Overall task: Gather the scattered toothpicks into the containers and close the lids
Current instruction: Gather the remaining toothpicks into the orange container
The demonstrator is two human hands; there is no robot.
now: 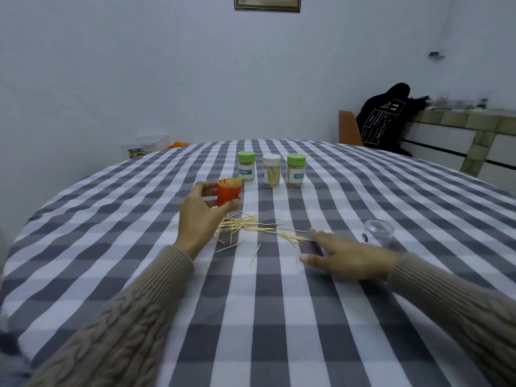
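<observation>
A home dining room: round table (83, 247) under checked cloth, orange chair (347, 129), framed picture (267, 2).

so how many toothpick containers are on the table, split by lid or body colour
green-lidded containers: 2
white-lidded container: 1
orange container, open, held by the left hand: 1
total: 4
A clear lid also lies near the right hand.
</observation>
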